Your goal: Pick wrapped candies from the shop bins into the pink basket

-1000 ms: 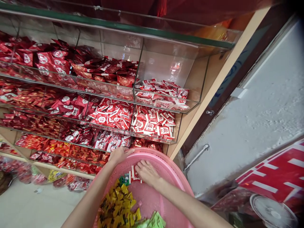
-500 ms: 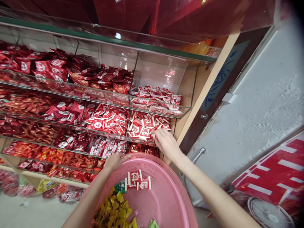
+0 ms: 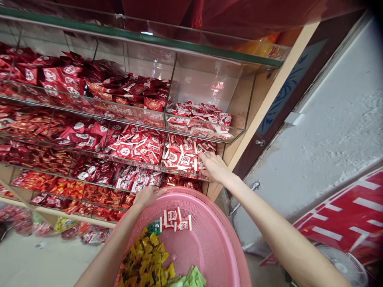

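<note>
While my left hand (image 3: 146,197) hangs on to the rim of a pink basket (image 3: 206,251), my right hand (image 3: 209,165): up at the glass shelf (image 3: 149,39), with its fingers bent. The tips are at one of the red and white packets (image 3: 181,157), near the front. I can't tell if I have a grip on it.
Left hand: closed on the rim, thumb along the top. Some of its fingers are hidden.
Basket: just one, with little holes in its side.
Red and white packets in the basket: three that I can make out, close together near the far side.
Yellow packets (image 3: 146,259): one big pile, too many to count.
Dark green packets (image 3: 154,227): a small bunch just beside the three. I can't count them.
Light green packets (image 3: 191,277): one pile at the near side, cut off by the view.
Bins at the right end: two of red and white packets, one above the other. My right hand is at the lower one.
Door (image 3: 253,155): one, brown, with one round knob (image 3: 261,142).
Fan (image 3: 344,265): one, low on the right.
</note>
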Motion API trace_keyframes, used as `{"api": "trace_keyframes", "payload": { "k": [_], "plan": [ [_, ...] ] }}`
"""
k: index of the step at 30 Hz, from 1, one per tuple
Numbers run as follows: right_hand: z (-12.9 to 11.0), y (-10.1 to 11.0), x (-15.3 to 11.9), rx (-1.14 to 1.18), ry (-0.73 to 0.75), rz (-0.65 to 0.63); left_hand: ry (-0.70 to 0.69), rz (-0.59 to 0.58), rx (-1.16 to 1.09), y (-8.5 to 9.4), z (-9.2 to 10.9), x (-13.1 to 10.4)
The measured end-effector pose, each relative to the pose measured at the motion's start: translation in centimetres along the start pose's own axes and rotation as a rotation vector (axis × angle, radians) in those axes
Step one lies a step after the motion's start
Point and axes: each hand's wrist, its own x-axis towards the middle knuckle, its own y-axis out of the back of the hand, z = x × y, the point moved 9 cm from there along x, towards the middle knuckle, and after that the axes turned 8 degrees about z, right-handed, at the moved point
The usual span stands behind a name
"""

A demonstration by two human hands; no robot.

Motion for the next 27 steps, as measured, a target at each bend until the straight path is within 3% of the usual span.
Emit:
{"api": "trace_keyframes", "payload": {
  "k": [3, 12, 19, 27],
  "plan": [
    [0.3, 0.3, -0.3, -0.009, -0.027, 0.058, 0.008, 0.004, 0.005, 0.0, -0.1, 0.0],
    [0.4, -1.1, -0.3, -0.035, -0.059, 0.022, 0.009, -0.005, -0.010, 0.0, 0.0, -0.2],
    [1.0, 0.3, -0.7, 0.067, -0.122, 0.155, 0.014, -0.003, -0.010, 0.1, 0.0, -0.3],
    [0.8, -1.1, -0.3, 0.088, -0.090, -0.022, 0.004, 0.009, 0.020, -0.1, -0.3, 0.0]
  ]
}}
